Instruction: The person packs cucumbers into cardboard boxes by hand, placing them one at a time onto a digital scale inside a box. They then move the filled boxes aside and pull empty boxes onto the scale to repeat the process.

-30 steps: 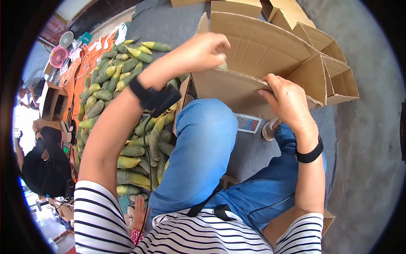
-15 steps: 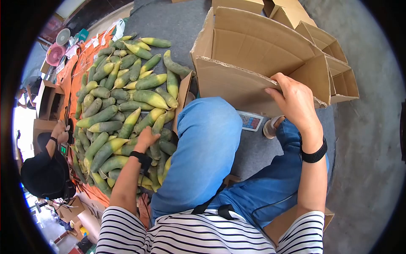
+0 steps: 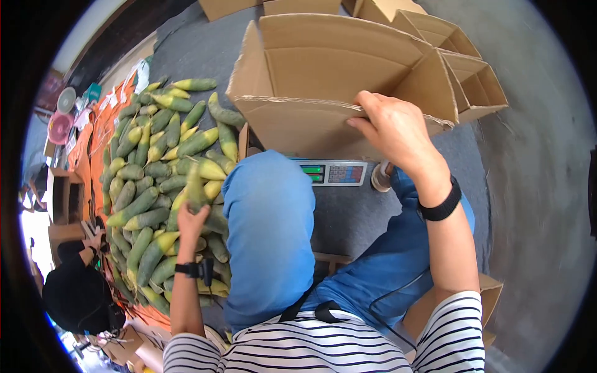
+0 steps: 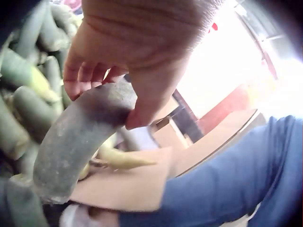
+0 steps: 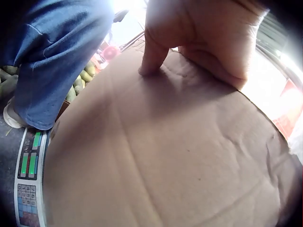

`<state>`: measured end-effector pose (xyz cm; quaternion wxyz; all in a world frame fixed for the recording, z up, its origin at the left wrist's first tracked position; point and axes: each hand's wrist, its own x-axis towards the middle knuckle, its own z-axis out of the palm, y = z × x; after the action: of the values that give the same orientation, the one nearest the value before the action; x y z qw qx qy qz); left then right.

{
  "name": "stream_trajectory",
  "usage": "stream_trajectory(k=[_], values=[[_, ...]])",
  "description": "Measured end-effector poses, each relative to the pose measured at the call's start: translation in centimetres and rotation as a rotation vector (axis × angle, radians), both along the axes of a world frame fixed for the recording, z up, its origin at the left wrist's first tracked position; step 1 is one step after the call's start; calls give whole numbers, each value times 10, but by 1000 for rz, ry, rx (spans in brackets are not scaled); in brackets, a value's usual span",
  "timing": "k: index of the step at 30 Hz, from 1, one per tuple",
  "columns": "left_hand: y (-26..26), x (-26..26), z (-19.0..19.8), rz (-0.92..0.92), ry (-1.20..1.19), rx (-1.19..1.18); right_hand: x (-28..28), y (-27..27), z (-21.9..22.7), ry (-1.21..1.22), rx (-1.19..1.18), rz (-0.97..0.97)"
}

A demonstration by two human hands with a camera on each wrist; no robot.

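Observation:
My left hand (image 3: 191,219) grips a green radish-like vegetable (image 3: 196,186) above the pile. In the left wrist view, the fingers and thumb of that hand (image 4: 137,52) curl round the upper end of the thick vegetable (image 4: 75,137). With thumb on the outside and fingers over the top edge, my right hand (image 3: 398,127) holds the near wall of a large open cardboard box (image 3: 298,124). The right wrist view shows this hand (image 5: 199,42) pinching the cardboard wall (image 5: 142,142). What lies at the bottom of the box is hidden.
A pile of green vegetables (image 3: 134,205) covers an orange sheet (image 3: 81,155) at the left. A scale with lit displays (image 3: 336,173) is beside the box. More cardboard boxes (image 3: 435,31) stand behind. Another person in black (image 3: 78,298) is at the far left.
My left hand has moved from beside the box down to the pile and taken hold of a vegetable. My right hand stays on the box wall. The view has shifted, showing more of the scale.

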<state>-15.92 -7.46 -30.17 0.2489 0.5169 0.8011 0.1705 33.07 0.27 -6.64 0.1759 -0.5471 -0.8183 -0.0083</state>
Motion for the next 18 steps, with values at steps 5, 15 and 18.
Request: stream_trajectory(k=[5,15,18], values=[[49,75,204,-87,-313,752,0,-1,-2,-16,6,-17],[129,245,303,-620,-441,958,0,-2,0,-50,-48,-14],[143,260,272,-771,-137,717,0,-3,2,-48,-80,-18]])
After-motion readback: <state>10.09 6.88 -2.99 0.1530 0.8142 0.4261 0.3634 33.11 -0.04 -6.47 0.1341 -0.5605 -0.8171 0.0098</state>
